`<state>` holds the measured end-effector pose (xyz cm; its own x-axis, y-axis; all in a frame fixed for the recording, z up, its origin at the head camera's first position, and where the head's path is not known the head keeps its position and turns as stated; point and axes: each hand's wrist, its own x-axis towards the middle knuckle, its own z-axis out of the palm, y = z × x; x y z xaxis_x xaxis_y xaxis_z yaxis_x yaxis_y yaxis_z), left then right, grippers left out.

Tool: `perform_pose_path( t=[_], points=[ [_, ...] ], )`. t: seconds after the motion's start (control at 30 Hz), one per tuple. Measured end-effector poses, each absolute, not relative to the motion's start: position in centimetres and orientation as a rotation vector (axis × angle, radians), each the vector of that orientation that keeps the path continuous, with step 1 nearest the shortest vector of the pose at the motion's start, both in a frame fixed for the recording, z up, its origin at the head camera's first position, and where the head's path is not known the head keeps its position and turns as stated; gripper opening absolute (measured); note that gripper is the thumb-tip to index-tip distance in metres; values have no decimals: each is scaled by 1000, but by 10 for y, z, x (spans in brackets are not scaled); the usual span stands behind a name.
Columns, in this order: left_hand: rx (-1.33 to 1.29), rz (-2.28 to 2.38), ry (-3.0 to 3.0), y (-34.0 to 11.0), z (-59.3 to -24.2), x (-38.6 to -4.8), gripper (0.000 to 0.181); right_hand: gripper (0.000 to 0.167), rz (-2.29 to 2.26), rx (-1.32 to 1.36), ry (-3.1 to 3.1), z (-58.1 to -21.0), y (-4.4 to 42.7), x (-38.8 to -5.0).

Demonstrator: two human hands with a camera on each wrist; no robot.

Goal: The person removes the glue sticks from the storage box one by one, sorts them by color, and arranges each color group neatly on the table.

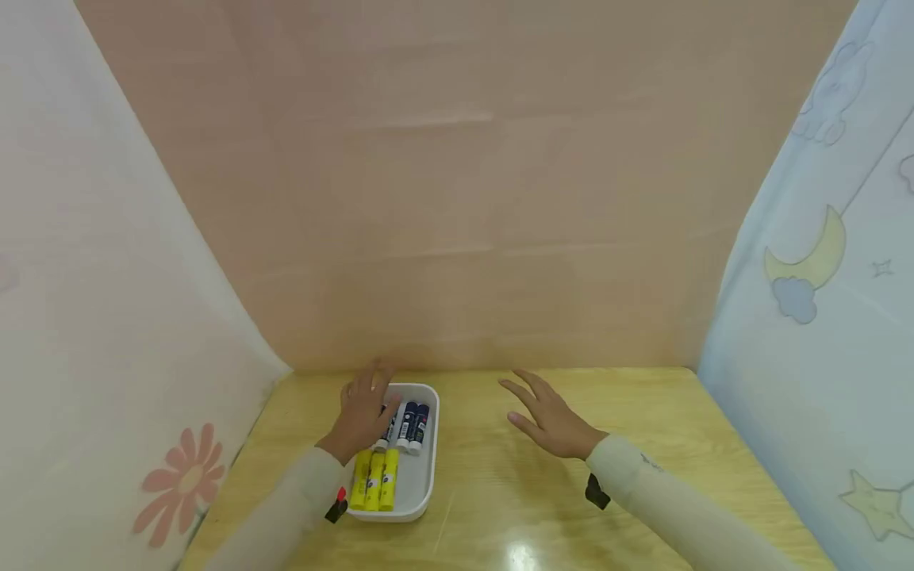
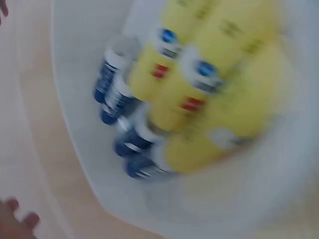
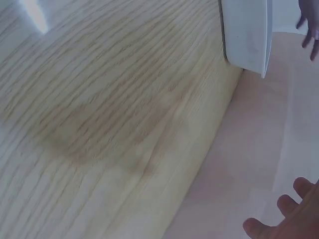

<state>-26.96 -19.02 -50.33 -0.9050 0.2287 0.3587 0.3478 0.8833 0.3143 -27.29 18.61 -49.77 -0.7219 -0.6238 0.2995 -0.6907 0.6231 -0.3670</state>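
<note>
In the head view a white plastic basket [image 1: 432,460] stands on the left part of the wooden table. Inside it lie yellow tubes [image 1: 374,480] side by side near the front. Dark blue glue sticks with white ends [image 1: 407,428] lie toward the back. My left hand [image 1: 362,414] hovers over the basket's left side with fingers spread, hiding part of the glue sticks. In the left wrist view the yellow tubes [image 2: 189,74] look blurred. My right hand [image 1: 553,416] is held above the table right of the basket, fingers apart, holding nothing.
The light wooden table [image 1: 485,507] ends at a brown backdrop [image 1: 493,190]. Pale patterned cloths hang at both sides, the left cloth [image 1: 107,238] and the right cloth [image 1: 857,333]. Black bands [image 1: 597,492] sit at the wrists.
</note>
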Motion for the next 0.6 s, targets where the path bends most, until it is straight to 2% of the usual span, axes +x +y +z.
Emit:
perform_pose_path(
  t=[0.23, 0.6],
  points=[
    [-127, -589, -2780, -220, -523, -261, 67, 61, 1045, 1058, -2865, -497, 173, -274],
    [-62, -677, -2857, -219, -541, -251, 66, 60, 1421, 1035, -2872, -491, 147, -269]
  ],
)
